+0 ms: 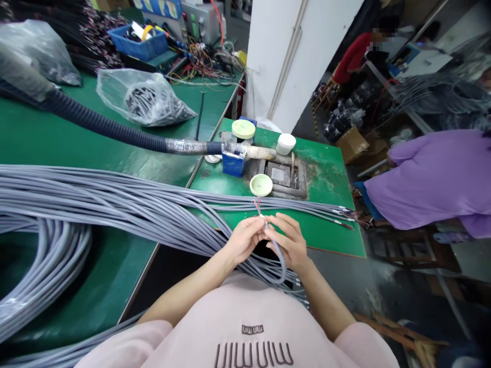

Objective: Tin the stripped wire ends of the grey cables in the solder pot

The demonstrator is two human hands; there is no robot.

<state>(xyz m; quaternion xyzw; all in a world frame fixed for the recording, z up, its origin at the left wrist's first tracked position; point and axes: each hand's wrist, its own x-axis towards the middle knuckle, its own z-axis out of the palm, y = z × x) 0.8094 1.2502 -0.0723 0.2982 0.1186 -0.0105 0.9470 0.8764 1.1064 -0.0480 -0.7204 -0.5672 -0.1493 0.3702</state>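
Note:
A grey cable [281, 260] curves up between my two hands, its stripped end pointing away from me. Thin red and pale wires [258, 205] fan out at that end. My left hand [247, 236] pinches the cable just below the bare wires. From the other side, my right hand [289, 239] has its thumb and fingers closed on the same cable end. A thick bundle of grey cables [153, 204] runs from the left, under and behind my hands. Several of its cable ends [345, 212] lie to the right, with loose wires showing.
Beyond my hands are a square solder pot [281, 174], a pale green dish [261, 185], a white tub [286, 143] and a blue box [233, 162]. A ribbed hose [126, 134] crosses the green table [88, 148]. A person in purple [429, 174] sits at right.

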